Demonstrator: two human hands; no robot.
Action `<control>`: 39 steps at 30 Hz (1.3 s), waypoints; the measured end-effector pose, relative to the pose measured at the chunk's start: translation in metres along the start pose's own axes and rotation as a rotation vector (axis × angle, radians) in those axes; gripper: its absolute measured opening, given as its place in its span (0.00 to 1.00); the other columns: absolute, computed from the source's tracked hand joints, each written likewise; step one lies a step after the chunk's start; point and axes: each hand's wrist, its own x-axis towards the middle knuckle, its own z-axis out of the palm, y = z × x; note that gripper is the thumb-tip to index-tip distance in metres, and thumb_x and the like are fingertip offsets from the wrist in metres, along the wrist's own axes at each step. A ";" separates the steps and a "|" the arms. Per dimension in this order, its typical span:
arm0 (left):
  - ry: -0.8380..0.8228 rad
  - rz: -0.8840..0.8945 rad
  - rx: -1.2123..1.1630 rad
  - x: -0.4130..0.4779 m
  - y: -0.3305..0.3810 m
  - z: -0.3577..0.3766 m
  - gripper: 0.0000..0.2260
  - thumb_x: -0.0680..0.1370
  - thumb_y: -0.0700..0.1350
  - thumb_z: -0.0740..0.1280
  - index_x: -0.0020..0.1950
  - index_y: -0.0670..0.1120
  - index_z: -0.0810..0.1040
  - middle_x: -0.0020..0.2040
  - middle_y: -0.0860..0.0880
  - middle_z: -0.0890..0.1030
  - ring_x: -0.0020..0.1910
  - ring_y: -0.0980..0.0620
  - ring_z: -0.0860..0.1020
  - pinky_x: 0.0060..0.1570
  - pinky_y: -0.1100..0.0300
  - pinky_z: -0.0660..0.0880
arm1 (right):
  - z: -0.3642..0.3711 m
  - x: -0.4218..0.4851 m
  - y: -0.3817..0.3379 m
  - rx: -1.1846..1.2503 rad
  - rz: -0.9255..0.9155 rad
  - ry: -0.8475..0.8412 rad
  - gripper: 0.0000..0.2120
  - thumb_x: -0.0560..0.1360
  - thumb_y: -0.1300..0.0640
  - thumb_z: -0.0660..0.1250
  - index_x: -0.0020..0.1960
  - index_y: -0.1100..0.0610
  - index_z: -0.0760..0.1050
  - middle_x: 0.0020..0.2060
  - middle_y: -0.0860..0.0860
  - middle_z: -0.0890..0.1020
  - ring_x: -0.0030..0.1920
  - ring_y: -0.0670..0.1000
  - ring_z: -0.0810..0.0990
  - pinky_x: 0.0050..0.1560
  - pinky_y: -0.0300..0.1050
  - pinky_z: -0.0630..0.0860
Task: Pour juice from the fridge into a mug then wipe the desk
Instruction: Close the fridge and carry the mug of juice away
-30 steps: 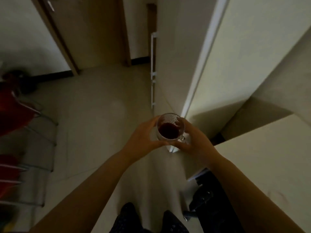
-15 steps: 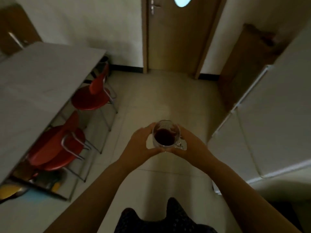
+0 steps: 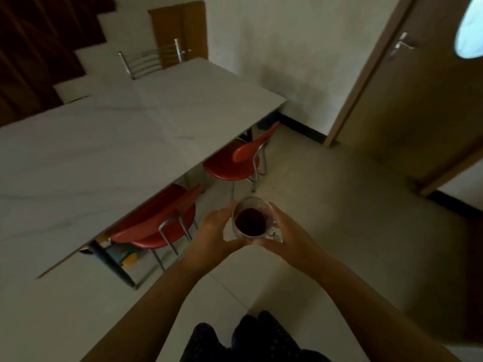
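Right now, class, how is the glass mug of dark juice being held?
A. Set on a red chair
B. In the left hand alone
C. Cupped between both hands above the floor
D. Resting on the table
C: the left hand and the right hand cup the glass mug between them, over the floor, apart from the table.

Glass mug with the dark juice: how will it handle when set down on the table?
The glass mug looks rigid, probably fragile. Juice sits well below the rim, so sloshing seems unlikely. Left hand and right hand both cup it, suggesting caution.
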 end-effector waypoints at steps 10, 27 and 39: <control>0.275 -0.299 0.060 0.076 -0.076 -0.065 0.32 0.67 0.65 0.70 0.69 0.59 0.65 0.60 0.61 0.76 0.58 0.62 0.74 0.58 0.54 0.75 | 0.016 0.195 -0.009 -0.054 -0.202 -0.359 0.34 0.71 0.48 0.71 0.72 0.44 0.58 0.67 0.43 0.70 0.67 0.41 0.68 0.66 0.45 0.70; 0.457 -0.587 0.092 0.168 -0.248 -0.214 0.38 0.66 0.67 0.67 0.71 0.53 0.64 0.65 0.53 0.75 0.62 0.49 0.74 0.62 0.45 0.70 | 0.137 0.461 -0.078 -0.039 -0.265 -0.634 0.31 0.70 0.46 0.71 0.68 0.46 0.62 0.55 0.36 0.71 0.50 0.25 0.69 0.47 0.21 0.66; 0.578 -0.788 0.022 0.209 -0.319 -0.222 0.34 0.68 0.60 0.72 0.70 0.54 0.65 0.64 0.51 0.76 0.64 0.45 0.72 0.64 0.42 0.68 | 0.193 0.567 -0.060 -0.035 -0.198 -0.809 0.33 0.67 0.44 0.73 0.68 0.44 0.63 0.62 0.43 0.75 0.61 0.45 0.73 0.58 0.40 0.71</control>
